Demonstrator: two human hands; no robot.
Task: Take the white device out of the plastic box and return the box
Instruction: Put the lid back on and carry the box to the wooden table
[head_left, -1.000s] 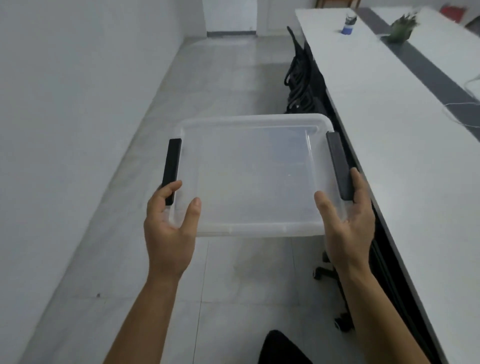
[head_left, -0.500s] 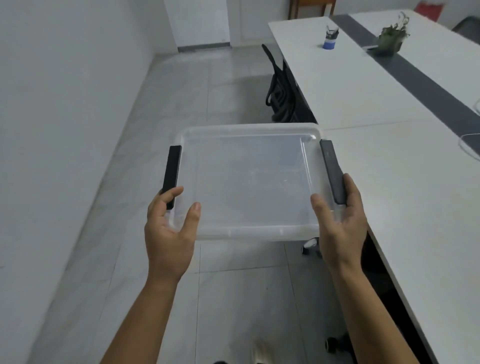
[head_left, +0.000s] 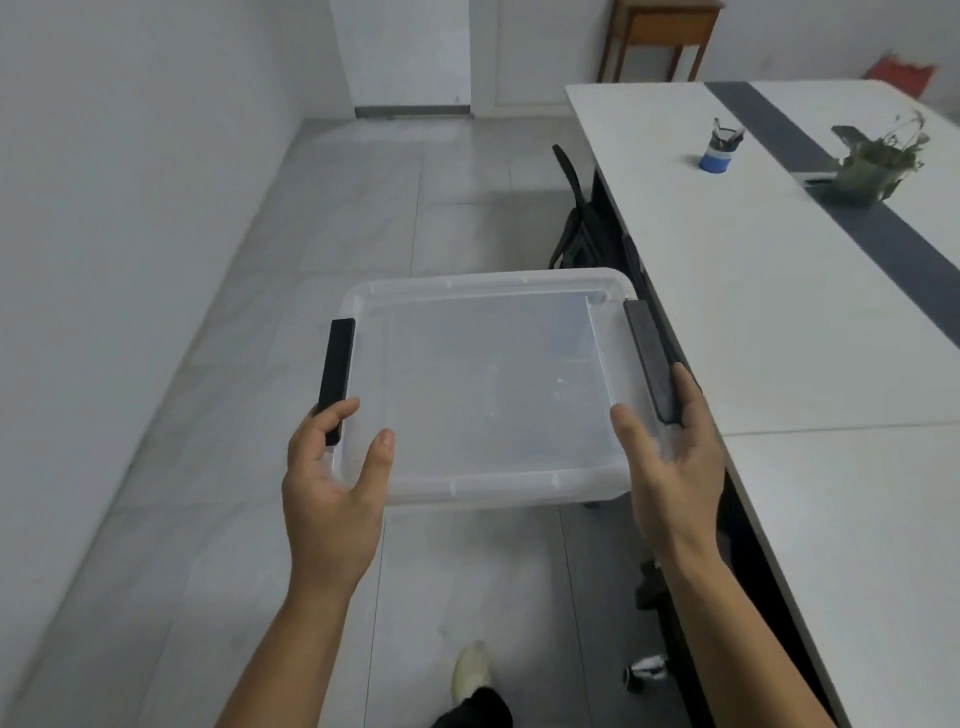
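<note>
A clear plastic box (head_left: 483, 384) with a lid and two black side latches is carried level above the floor, in front of me. My left hand (head_left: 332, 478) grips its near left corner, thumb on the lid and fingers by the left latch (head_left: 336, 376). My right hand (head_left: 670, 452) grips the near right corner, fingers along the right latch (head_left: 652, 364). Nothing shows inside the box. The white device is not in view.
A long white table (head_left: 779, 322) with a dark centre strip runs along my right. It holds a blue pen cup (head_left: 718, 150) and a small plant (head_left: 872, 161). Black chairs (head_left: 587, 228) are tucked at its edge. A white wall bounds the left. A wooden stand (head_left: 660, 36) stands far back.
I have walked forward along the table with the box held the same way in both hands. The pen cup and plant are nearer, and the far wall has come into view.
</note>
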